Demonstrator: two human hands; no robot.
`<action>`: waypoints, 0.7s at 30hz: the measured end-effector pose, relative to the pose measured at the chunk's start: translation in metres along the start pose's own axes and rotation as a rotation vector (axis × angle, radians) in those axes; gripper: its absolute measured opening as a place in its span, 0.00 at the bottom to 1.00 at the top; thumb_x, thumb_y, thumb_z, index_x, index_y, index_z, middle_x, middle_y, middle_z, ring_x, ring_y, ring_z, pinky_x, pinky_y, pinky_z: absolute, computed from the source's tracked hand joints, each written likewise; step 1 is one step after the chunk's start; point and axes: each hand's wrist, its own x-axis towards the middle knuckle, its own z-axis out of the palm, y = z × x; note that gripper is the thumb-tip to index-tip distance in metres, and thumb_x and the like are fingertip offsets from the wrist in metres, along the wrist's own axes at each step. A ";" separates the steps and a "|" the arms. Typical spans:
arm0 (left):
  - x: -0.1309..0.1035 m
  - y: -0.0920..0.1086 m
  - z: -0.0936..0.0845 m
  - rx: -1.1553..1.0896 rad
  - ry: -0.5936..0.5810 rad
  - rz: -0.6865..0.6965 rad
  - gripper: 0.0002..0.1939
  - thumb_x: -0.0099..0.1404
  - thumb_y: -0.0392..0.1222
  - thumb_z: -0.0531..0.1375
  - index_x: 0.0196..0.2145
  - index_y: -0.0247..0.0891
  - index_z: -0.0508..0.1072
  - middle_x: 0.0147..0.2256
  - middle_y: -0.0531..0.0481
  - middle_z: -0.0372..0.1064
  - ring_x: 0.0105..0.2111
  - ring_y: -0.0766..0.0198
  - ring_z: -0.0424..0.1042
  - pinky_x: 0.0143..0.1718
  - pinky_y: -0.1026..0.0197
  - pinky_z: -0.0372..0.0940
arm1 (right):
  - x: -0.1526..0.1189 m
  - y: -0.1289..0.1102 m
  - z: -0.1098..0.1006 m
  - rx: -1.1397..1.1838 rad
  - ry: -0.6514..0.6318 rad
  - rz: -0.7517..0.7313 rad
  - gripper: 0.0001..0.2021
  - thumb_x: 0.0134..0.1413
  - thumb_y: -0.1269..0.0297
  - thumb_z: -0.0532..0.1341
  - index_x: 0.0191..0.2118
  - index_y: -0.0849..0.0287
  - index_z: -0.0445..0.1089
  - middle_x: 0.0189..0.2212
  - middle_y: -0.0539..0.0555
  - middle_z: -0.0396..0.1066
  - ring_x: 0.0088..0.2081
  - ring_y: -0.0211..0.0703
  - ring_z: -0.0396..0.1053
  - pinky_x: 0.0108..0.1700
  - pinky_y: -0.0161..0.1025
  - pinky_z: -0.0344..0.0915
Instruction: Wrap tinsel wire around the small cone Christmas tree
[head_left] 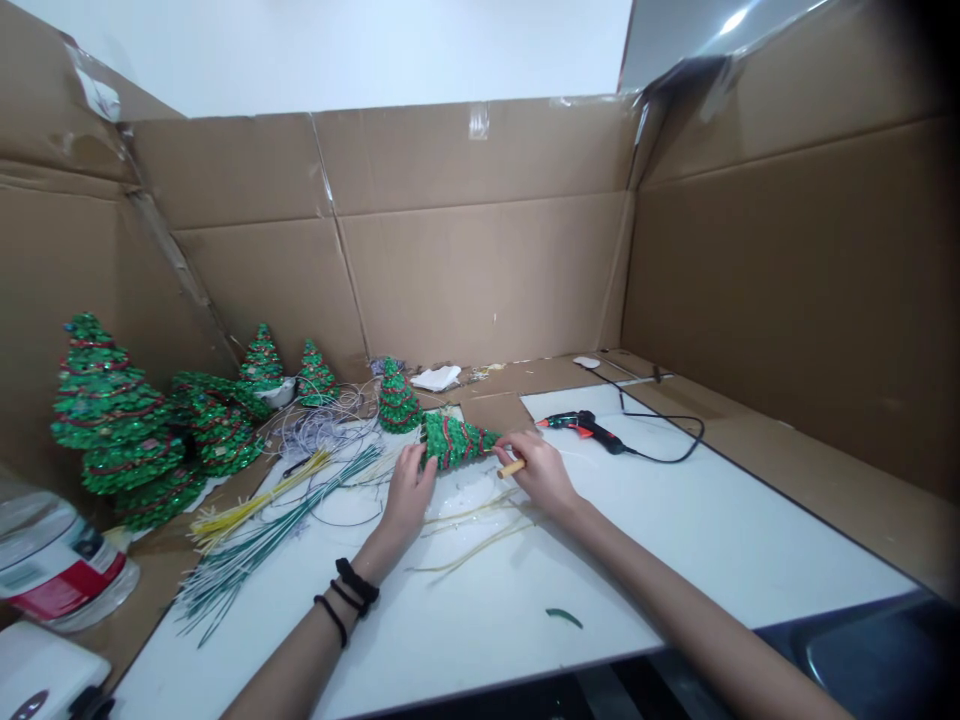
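Observation:
A small green Christmas tree with red garland lies on its side over the white board, its tip pointing right. My left hand is closed around its wide base end. At the tip, my right hand is closed on a slim tool with a wooden handle; its working end is hidden by the fingers and the tip. Pale yellow strands lie loose just below the tree. To the right of my right hand rests a black and red glue gun, its cord trailing right.
Bundles of yellow strips and green strips lie on the left, beside tangled wire. Several finished trees stand along the left and back. A plastic jar is at front left. Cardboard walls enclose the work area.

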 end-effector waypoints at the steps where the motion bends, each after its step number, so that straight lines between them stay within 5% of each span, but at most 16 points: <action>1: 0.001 -0.002 0.001 -0.082 -0.005 -0.030 0.16 0.64 0.44 0.50 0.45 0.35 0.68 0.45 0.41 0.66 0.47 0.57 0.65 0.50 0.53 0.59 | 0.000 0.000 0.000 0.001 -0.003 0.000 0.09 0.58 0.60 0.55 0.32 0.56 0.70 0.24 0.52 0.69 0.27 0.42 0.64 0.29 0.36 0.58; 9: 0.005 -0.005 0.001 -0.337 0.024 -0.204 0.19 0.63 0.46 0.53 0.48 0.35 0.69 0.51 0.41 0.66 0.53 0.57 0.63 0.55 0.54 0.56 | 0.000 0.001 0.001 -0.004 -0.016 0.001 0.09 0.58 0.61 0.55 0.32 0.56 0.69 0.25 0.52 0.70 0.27 0.43 0.64 0.29 0.36 0.58; 21: 0.008 -0.004 -0.011 -0.520 0.150 -0.236 0.21 0.62 0.49 0.53 0.47 0.33 0.68 0.50 0.40 0.67 0.53 0.56 0.63 0.54 0.53 0.57 | 0.002 -0.001 -0.003 -0.010 0.001 0.026 0.09 0.58 0.62 0.55 0.32 0.57 0.71 0.23 0.52 0.67 0.27 0.42 0.63 0.28 0.35 0.56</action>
